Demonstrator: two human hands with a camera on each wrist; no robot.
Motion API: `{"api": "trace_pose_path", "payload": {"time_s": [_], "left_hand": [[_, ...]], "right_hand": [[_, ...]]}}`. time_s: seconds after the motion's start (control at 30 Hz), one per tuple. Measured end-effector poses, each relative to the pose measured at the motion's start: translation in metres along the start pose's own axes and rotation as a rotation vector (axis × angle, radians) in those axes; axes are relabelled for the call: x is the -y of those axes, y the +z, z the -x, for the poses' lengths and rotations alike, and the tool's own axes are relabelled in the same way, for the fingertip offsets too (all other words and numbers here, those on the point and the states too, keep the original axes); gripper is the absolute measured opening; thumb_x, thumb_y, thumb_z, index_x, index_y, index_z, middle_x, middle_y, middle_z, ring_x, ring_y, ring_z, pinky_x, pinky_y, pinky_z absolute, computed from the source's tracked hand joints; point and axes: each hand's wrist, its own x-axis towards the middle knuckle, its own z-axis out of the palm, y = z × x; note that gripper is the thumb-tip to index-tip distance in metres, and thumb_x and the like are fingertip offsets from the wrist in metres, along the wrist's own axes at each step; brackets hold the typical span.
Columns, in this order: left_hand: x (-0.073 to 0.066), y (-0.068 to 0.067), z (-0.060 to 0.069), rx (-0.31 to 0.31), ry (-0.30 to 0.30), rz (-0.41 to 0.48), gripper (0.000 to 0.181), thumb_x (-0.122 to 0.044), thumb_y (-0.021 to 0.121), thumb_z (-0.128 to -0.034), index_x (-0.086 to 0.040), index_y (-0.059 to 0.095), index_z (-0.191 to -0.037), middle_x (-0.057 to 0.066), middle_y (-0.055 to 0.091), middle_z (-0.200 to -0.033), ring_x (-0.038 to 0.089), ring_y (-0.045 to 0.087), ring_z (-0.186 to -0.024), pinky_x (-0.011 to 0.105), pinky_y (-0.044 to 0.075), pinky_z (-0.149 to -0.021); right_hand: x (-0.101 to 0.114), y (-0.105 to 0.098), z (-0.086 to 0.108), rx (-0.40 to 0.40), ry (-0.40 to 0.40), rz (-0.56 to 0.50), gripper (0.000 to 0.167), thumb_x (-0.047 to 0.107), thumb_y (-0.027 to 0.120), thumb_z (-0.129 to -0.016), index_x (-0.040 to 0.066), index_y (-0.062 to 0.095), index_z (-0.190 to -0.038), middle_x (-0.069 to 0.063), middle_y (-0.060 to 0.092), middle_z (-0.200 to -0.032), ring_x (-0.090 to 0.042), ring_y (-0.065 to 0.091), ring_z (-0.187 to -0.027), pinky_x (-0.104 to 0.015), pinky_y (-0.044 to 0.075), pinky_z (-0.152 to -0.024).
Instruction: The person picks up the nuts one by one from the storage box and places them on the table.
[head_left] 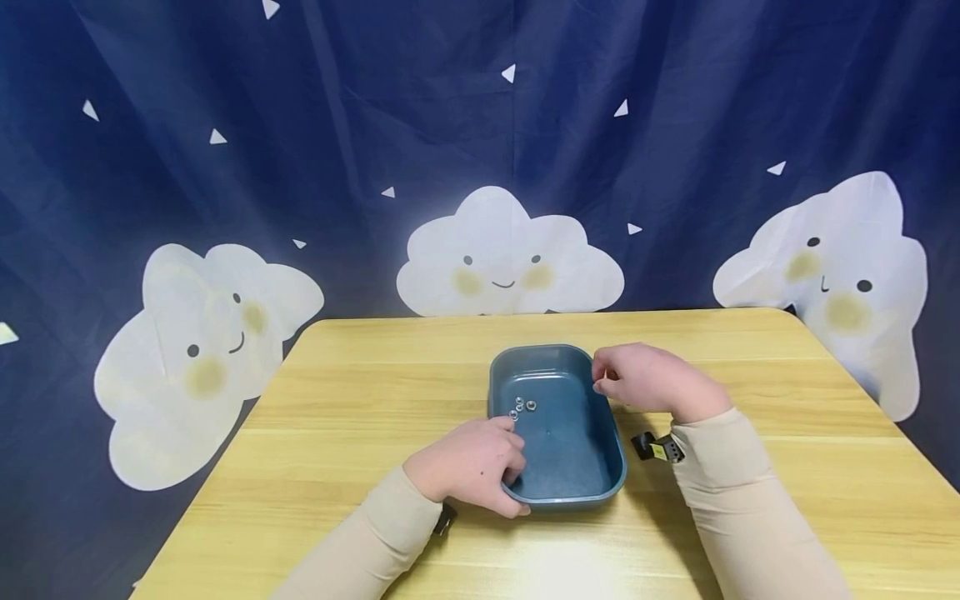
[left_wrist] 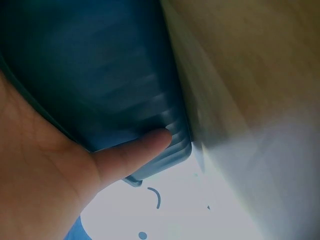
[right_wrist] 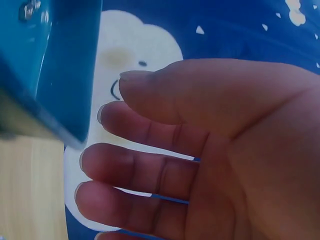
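A dark blue plastic tray [head_left: 558, 450] with raised walls is on the wooden table. Several small metal nuts [head_left: 531, 406] lie together on the left part of its floor. My left hand [head_left: 474, 462] grips the tray's near left rim, its fingers over the inside. The left wrist view shows the thumb [left_wrist: 132, 152] against the outer wall. By the tray's right rim is my right hand [head_left: 652, 377], its fingers loosely bent. In the right wrist view those fingers [right_wrist: 140, 165] hold nothing and look apart from the tray wall [right_wrist: 70, 80].
The light wooden table [head_left: 360, 392] extends to both sides of the tray. Behind its far edge hangs a dark blue curtain [head_left: 450, 108] printed with white clouds and triangles. Small black devices [head_left: 660, 448] sit at the wrists.
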Motion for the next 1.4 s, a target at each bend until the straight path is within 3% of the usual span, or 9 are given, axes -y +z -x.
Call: {"api": "trace_pose_path", "payload": {"time_s": [0.3,0.87,1.07,1.4], "left_hand": [[0.0,0.001,0.001,0.003,-0.002,0.011,0.047,-0.061,0.075,-0.0739,-0.029,0.046,-0.054,-0.021,0.038,-0.063,0.006,0.035,-0.074,0.018,0.031,-0.071],[0.002,0.002,0.0,-0.007,0.006,0.024,0.047,-0.06,0.076,-0.0735,-0.029,0.047,-0.054,-0.02,0.038,-0.063,0.005,0.034,-0.072,0.019,0.031,-0.071],[0.001,0.001,0.0,-0.003,-0.002,0.016,0.046,-0.06,0.075,-0.0737,-0.029,0.047,-0.054,-0.021,0.038,-0.064,0.005,0.035,-0.074,0.019,0.036,-0.078],[0.0,0.0,0.0,0.006,-0.001,0.019,0.046,-0.06,0.076,-0.074,-0.029,0.047,-0.054,-0.02,0.039,-0.063,0.005,0.035,-0.073,0.018,0.032,-0.071]], "right_hand": [[0.018,0.009,-0.012,0.058,-0.032,0.007,0.008,0.016,0.067,-0.094,0.02,0.065,-0.087,0.008,0.057,-0.076,-0.013,0.052,-0.07,-0.034,0.045,-0.067],[0.043,0.022,-0.039,0.113,-0.099,0.04,0.008,0.017,0.067,-0.094,0.02,0.065,-0.087,0.008,0.058,-0.08,-0.013,0.053,-0.071,-0.034,0.047,-0.071],[0.045,0.033,-0.048,0.142,-0.093,0.063,0.003,0.019,0.068,-0.092,0.016,0.067,-0.093,0.008,0.062,-0.084,-0.012,0.056,-0.075,-0.036,0.049,-0.075],[0.045,0.05,-0.056,0.195,-0.031,0.103,0.011,0.02,0.068,-0.093,0.015,0.07,-0.103,0.004,0.066,-0.091,-0.016,0.059,-0.079,-0.039,0.051,-0.078]]}}
